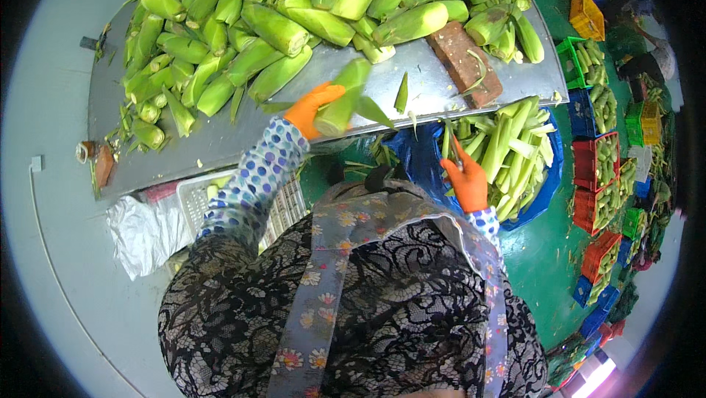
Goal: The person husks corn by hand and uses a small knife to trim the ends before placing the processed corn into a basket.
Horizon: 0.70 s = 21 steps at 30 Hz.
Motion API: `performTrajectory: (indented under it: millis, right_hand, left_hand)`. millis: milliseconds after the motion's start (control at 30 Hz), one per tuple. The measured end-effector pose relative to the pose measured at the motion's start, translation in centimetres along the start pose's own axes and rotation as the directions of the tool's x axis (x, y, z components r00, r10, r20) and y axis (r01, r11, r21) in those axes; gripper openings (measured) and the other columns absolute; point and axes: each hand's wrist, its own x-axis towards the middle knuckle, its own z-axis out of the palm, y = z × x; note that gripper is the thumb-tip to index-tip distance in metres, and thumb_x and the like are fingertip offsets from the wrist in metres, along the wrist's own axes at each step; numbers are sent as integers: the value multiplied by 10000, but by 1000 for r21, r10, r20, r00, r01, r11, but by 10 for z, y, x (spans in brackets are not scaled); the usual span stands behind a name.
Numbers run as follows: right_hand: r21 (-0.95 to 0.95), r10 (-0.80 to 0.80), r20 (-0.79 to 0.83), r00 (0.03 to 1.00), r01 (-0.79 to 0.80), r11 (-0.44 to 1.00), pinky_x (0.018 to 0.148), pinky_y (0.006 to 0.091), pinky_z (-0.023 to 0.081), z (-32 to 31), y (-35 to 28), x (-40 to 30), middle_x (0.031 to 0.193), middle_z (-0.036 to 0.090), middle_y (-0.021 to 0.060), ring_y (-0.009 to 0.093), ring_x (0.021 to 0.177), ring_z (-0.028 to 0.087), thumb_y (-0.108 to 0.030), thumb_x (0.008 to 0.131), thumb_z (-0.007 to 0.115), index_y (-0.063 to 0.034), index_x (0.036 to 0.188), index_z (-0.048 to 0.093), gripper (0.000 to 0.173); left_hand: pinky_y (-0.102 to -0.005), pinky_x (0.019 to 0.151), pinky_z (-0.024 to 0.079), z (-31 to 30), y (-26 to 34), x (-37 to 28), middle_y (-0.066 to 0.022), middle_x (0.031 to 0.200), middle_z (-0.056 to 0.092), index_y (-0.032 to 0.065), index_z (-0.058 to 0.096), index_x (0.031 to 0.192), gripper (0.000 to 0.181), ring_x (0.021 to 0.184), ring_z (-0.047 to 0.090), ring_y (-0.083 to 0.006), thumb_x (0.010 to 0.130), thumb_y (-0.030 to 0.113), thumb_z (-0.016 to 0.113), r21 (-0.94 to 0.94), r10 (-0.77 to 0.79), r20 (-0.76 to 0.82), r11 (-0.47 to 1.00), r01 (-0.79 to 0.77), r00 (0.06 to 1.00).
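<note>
An ear of corn in its green husk (345, 97) is held by my left hand (315, 108), which wears an orange glove, above the front edge of the metal table (220, 139). The ear is slightly blurred and some husk leaves stick out beside it. My right hand (466, 177), gloved in orange too, is closed around a knife (455, 147) whose blade points up toward the table edge. Close by the right hand are pale green husk leaves (513, 161) heaped in a container lined with blue plastic (553, 177). A big pile of husked-on corn ears (276, 28) covers the table's far side.
A reddish-brown brick (466, 64) lies on the table at right, near a loose husk leaf (402, 93). Below the table's left part are a white plastic crate (193, 205) and a silvery sheet (146, 232). Colored crates (587, 158) of corn line the green floor; a person (653, 59) is at far right.
</note>
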Motion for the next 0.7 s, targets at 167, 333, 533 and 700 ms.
performTrajectory:
  millis: [167,333,533,700]
  right_hand:
    - [-147,-541,188,820,568,810,730,431,535,21,-81,19,1009,697,181,377,851,679,-241,929,683,-137,1608,233,821]
    - [-158,-601,302,740,661,734,683,430,533,36,-96,12,962,676,161,387,806,669,-213,923,676,-158,1630,132,893]
    - [-81,-651,111,751,659,747,675,418,525,47,-104,-3,899,641,180,382,744,643,-149,926,676,-163,1621,199,843]
    - [-64,-652,44,757,653,755,665,396,512,55,-113,-14,819,593,177,374,697,604,-80,934,658,-175,1599,302,760]
  left_hand:
    - [-541,928,544,69,-39,-14,-171,1262,640,63,558,1353,450,1093,655,-336,1001,344,563,-632,-27,211,759,157,977]
    - [-518,966,530,78,-82,9,-140,1217,667,94,595,1302,433,1079,656,-347,984,386,570,-576,177,119,814,-78,977]
    - [-490,1004,517,90,-63,-19,-121,1256,667,107,600,1308,454,1117,653,-332,978,418,583,-781,11,237,596,184,971]
    - [-457,1059,481,88,-55,-30,-137,1344,634,93,584,1357,528,1227,607,-315,973,456,568,-767,-7,178,625,143,984]
